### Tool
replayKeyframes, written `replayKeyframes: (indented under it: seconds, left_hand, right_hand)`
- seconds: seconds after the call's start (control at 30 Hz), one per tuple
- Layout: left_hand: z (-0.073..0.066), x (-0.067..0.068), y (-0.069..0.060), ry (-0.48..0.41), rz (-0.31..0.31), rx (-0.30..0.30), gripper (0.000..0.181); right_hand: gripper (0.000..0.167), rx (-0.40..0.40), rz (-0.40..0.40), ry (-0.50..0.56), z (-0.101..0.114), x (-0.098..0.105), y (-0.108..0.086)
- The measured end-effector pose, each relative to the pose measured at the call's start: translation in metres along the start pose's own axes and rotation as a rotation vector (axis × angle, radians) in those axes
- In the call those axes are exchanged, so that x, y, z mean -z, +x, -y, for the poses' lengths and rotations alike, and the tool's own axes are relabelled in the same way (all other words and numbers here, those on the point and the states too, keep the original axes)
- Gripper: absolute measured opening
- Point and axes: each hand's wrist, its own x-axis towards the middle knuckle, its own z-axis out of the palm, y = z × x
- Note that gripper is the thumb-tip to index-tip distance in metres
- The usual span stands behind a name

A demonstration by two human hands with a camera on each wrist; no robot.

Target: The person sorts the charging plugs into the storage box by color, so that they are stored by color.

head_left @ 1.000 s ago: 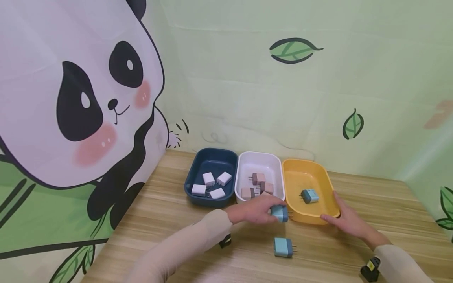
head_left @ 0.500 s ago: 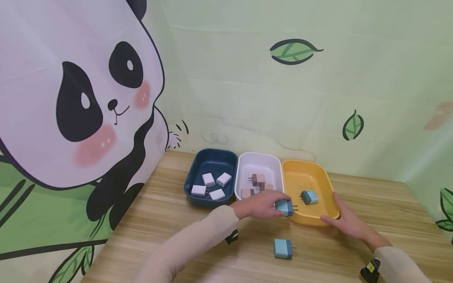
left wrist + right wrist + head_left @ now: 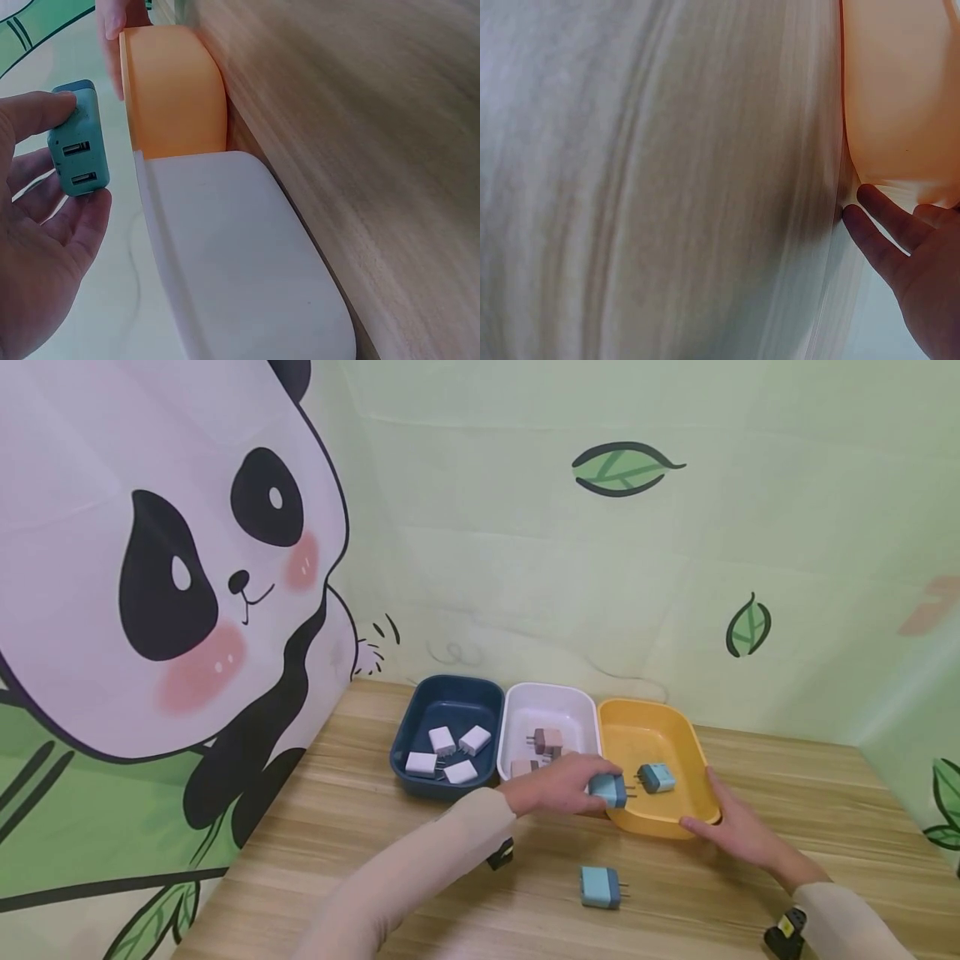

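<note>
My left hand [image 3: 558, 783] pinches a light-blue USB charger [image 3: 607, 791] with a darker blue pin end. It holds the charger over the front left corner of the yellow bin [image 3: 648, 808], prongs pointing right. Two USB ports show on this charger [image 3: 79, 150] in the left wrist view, between thumb and fingers. My right hand [image 3: 742, 827] rests at the yellow bin's front right corner. In the right wrist view, straight, spread fingers touch the bin's wall [image 3: 904, 97]. Inside the yellow bin lies another blue charger [image 3: 657, 777]. A third blue charger [image 3: 600, 887] lies on the table in front.
Left of the yellow bin stand a white bin [image 3: 551, 693] with pink chargers [image 3: 548, 741], partly hidden by my hand, and a navy bin [image 3: 450, 689] with several white chargers [image 3: 460, 771]. The wooden table [image 3: 795, 777] meets a printed backdrop [image 3: 487, 568] behind the bins.
My left hand has moved right and slightly up with the blue charger, from before the white bin to the yellow bin's near left corner. The right hand stays in place.
</note>
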Motion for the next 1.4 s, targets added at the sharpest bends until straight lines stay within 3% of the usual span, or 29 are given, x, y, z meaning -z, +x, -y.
replayKeyframes:
  seconds: [0.83, 1.4]
  left_hand:
    - [-0.003, 0.004, 0.020, 0.000, 0.001, 0.059, 0.048]
    - [0.006, -0.001, 0.033, -0.041, -0.032, 0.134, 0.048]
  right_hand:
    - [0.099, -0.015, 0.012, -0.003, 0.000, 0.001, 0.001]
    - [0.101, -0.021, 0.022, 0.021, -0.004, 0.000, 0.003]
